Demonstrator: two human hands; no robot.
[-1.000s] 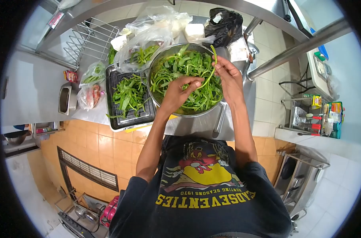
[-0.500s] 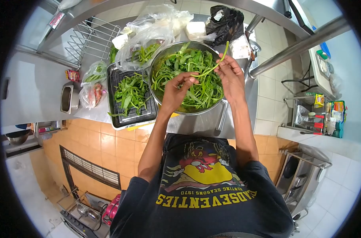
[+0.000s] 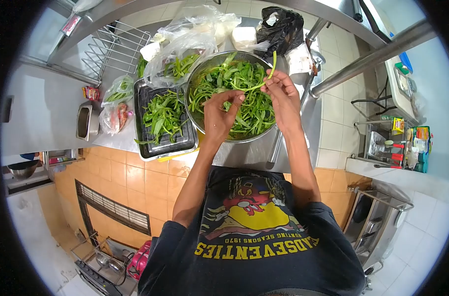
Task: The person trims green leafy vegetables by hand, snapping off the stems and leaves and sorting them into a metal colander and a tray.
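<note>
Both our hands are raised over a mesh strainer [image 3: 239, 135], apart from each other and joined only by one green stem [image 3: 256, 87] stretched between them. With our left hand [image 3: 218, 116] we pinch one end of it, thumb against fingers; with our right hand [image 3: 285, 102] we grip it further along between thumb and fingertips, and its free end curves up past that hand. Right below our hands, leafy greens [image 3: 254, 118] fill the strainer in a loose heap, stems and leaves tangled. Its handle [image 3: 276, 147] points back toward us, just left of our right forearm.

To the left of our left hand we have a black tray [image 3: 184, 143] beside the strainer, with a smaller pile of greens [image 3: 160, 117] in it. Farther left of that hand are a knotted clear bag [image 3: 117, 118] with something reddish inside and a steel container [image 3: 87, 123]. Beyond our left hand, a clear plastic bag [image 3: 160, 74] overhangs the tray's far end, greens showing through it. Beyond our right hand sit a black bag [image 3: 286, 32] and, left of it, a white block [image 3: 244, 37]. Nearer to us than both hands, we see the steel table [image 3: 234, 159] bare along its edge.
</note>
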